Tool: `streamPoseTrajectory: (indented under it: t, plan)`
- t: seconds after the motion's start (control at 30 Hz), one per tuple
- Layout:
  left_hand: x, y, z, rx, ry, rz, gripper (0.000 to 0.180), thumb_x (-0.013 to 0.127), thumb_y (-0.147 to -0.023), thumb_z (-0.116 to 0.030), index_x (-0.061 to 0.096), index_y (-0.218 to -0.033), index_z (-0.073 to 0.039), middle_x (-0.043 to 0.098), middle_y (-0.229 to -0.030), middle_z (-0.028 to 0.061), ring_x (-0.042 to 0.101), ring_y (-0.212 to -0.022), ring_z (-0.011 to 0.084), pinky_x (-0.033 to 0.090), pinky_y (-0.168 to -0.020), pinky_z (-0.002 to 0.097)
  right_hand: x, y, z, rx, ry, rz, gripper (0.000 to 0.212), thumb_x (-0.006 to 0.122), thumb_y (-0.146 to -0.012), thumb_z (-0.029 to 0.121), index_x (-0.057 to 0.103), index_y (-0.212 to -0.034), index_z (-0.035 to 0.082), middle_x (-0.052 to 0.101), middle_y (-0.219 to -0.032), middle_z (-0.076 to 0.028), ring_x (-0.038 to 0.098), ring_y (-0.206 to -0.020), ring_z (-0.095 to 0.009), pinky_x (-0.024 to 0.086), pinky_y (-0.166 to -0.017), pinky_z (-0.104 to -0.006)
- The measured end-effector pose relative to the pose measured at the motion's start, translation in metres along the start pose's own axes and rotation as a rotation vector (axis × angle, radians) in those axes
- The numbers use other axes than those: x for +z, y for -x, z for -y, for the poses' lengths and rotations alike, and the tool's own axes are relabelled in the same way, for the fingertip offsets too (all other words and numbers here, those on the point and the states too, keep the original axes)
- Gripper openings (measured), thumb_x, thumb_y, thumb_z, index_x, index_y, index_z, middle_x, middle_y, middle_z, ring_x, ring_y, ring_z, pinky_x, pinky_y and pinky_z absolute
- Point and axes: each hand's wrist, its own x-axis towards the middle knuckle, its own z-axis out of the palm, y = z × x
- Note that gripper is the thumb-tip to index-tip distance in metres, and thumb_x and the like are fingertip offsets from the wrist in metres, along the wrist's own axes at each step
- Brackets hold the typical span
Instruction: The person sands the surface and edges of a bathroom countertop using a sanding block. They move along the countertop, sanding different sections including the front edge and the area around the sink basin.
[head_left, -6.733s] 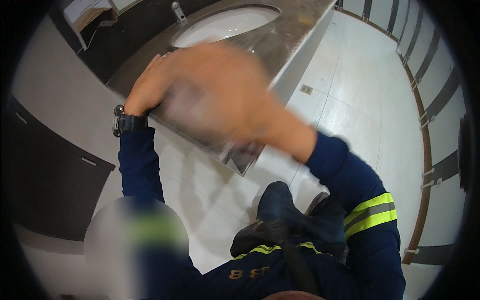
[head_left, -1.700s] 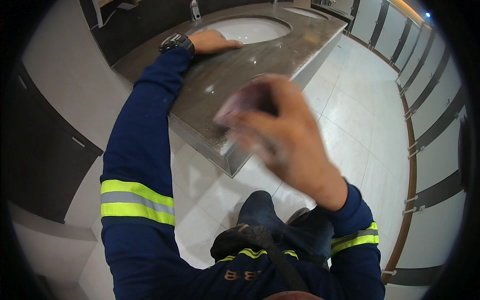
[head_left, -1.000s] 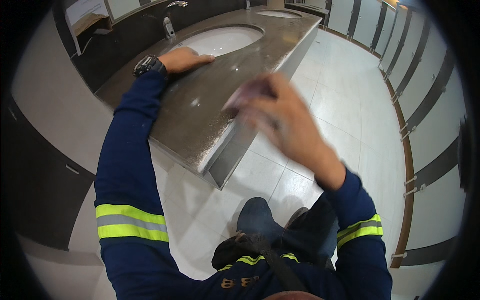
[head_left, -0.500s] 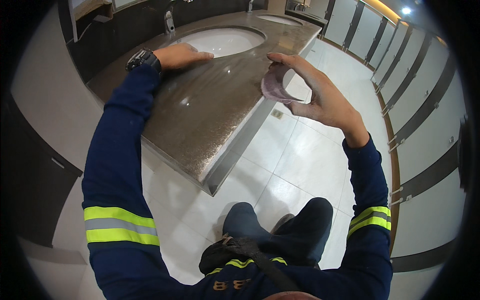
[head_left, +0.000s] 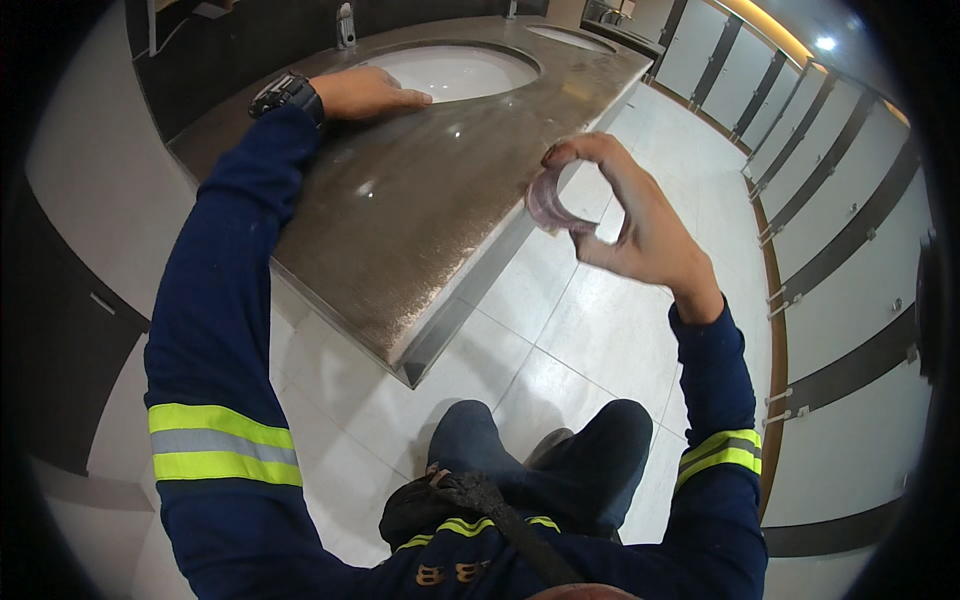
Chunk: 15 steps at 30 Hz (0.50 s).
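You are looking down at your own body and two arms in dark blue sleeves with yellow and grey reflective bands, standing at the end of a long washroom counter.

Your left hand [head_left: 368, 94] lies flat, palm down, fingers together and stretched out, on the brown speckled stone countertop [head_left: 400, 215]. It rests right at the near rim of a white oval sink basin [head_left: 455, 72] set into the counter, and holds nothing. A black wristwatch [head_left: 285, 95] sits on that wrist.

Your right hand [head_left: 630, 225] is raised in the air, off the front edge of the counter and above the floor. Thumb and fingers curl into a loose ring and pinch a small pinkish-purple pad [head_left: 548, 200] — it looks like a folded cloth or sponge, though the material is too blurred to tell. The pad hangs just beside the counter's front edge, not touching it.

Behind the near basin stands a metal tap [head_left: 345, 24]. A second white basin [head_left: 571, 38] lies farther along the same counter.

Below the hands, the floor [head_left: 590, 330] is pale glossy tile. Your dark trousers and a dark shoe [head_left: 560, 450] show near the lower middle, with a black strap crossing your chest. Along the right side runs a row of light grey cubicle doors [head_left: 830, 190] with dark frames — lit by ceiling lamps at the top right.
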Motion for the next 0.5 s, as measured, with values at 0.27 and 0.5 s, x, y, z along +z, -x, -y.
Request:
streamPoseTrajectory:
  t: [0.27,0.5]
  plan:
    - [0.003,0.006,-0.002,0.046,0.058,-0.026,0.092,0.048,-0.099,-0.075,0.074,-0.115,0.011,0.072,-0.114,0.0311,0.069,-0.108,0.0411,0.051,-0.100,0.0441,0.005,0.002,0.009,-0.107,0.097,-0.023,0.086,0.067,-0.068,0.016,0.050,-0.152,0.006,0.057,-0.148,-0.016,0.055,-0.135,-0.036,0.039,-0.123,-0.0466]
    - [-0.002,0.010,-0.002,0.014,0.043,-0.046,0.081,0.056,-0.100,-0.069,0.074,-0.117,0.008,0.075,-0.105,0.0219,0.069,-0.098,0.0292,0.052,-0.093,0.0393,0.020,-0.001,-0.004,0.154,0.260,-0.249,0.048,0.065,-0.100,0.033,0.063,-0.140,0.007,0.057,-0.144,-0.024,0.056,-0.131,-0.041,0.043,-0.114,-0.0487]
